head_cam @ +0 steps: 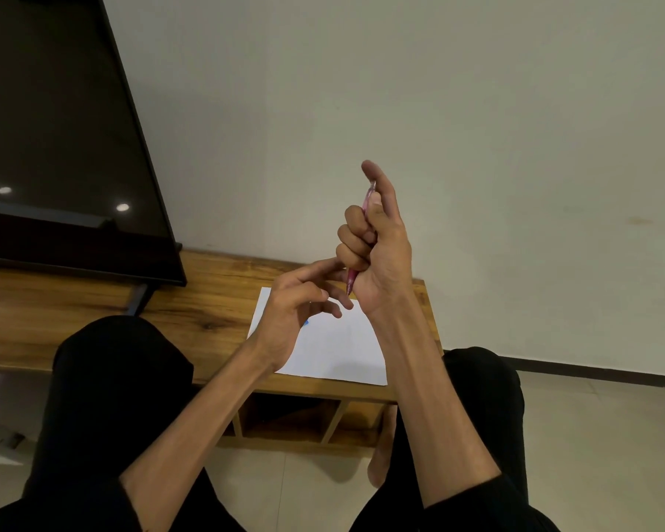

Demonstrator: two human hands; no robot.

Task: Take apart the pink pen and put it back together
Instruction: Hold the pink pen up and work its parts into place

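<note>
— Head view: where is the pink pen [366, 209]?

— Up in the air above the far right corner of the worktop [216, 301], standing almost upright in the right hand [377, 247]. The fingers are curled around its middle, so that grip is closed on the pen.

— What does the pen look like?

— A slim barrel of translucent pink. The upper end pokes out between the curled fingers and the raised thumb, paler and glossy near the tip. The lower end comes out under the fist, darker pink and tapering to a point. The middle is hidden by the fingers, so whether any part has come loose I cannot tell.

— And the left hand [296, 309]?

— Lower and just beside it, fingers spread loosely, that grip open and holding nothing I can see. Its index finger reaches toward the lower end of the pen, close under the right fist; contact is unclear.

— What lies below?

— A white sheet of paper [338, 351] near the right end of the wooden worktop, reaching its near edge, with a small blue mark partly behind the left hand.
</note>
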